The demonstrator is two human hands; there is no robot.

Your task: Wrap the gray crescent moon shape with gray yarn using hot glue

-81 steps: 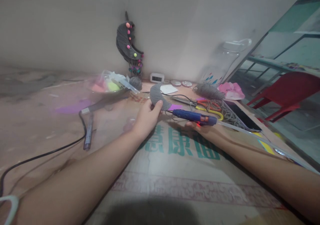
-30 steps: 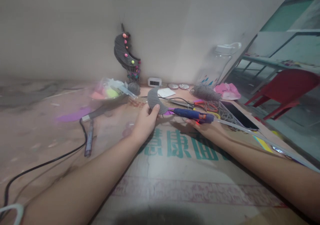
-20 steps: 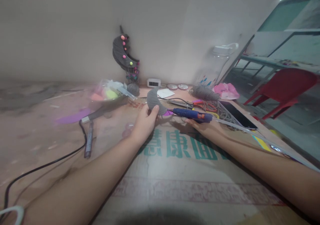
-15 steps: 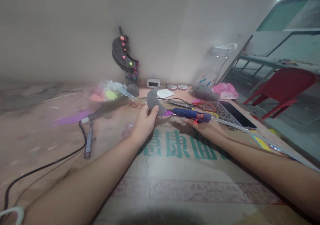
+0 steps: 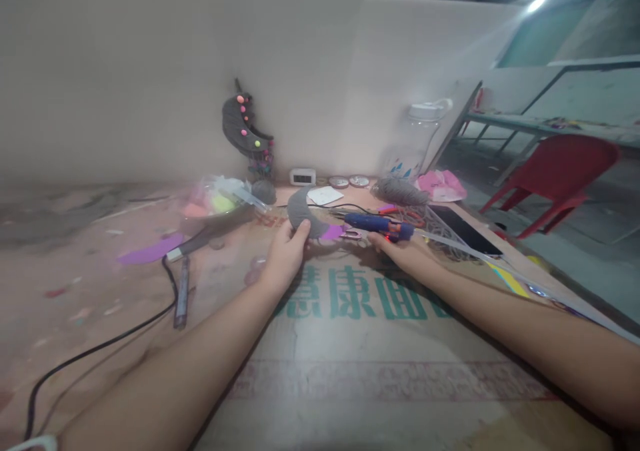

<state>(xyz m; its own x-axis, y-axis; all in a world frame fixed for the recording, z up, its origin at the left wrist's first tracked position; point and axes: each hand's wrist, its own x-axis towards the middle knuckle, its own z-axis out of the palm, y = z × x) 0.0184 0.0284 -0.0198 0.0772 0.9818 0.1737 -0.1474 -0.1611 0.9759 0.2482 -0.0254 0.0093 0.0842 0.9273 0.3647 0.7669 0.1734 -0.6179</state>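
Evidently, the left hand (image 5: 286,254) pinches the grey crescent (image 5: 300,212) at its outer, lower side, thumb laid over the front, which seems to leave the purple end (image 5: 332,232) uncovered and turned towards the other hand. The crescent is up off the desk (image 5: 47,234), over the middle of the printed sheet (image 5: 320,347), tips pointing up and to the right. Its grey part looks wound with yarn, and the purple shows where the winding stops.

Opposite, the right hand (image 5: 410,254) is closed about the blue glue gun (image 5: 373,223) from below and behind, probably to keep the fingers clear of a hot tip (a small red light glows under the body). The gun lies nearly level, nose towards the purple end; whether they touch, I cannot tell. A long pale stick (image 5: 445,240) trails from its back, passing over the right forearm's side, likely out of the way of both palms.

Around them, the grey yarn bundle (image 5: 399,189) and the phone (image 5: 465,229) sit at the right, perhaps for easy reach. Against the wall hangs a larger crescent (image 5: 237,125) dotted with coloured balls, plainly in sight, maybe as a pattern to look at.
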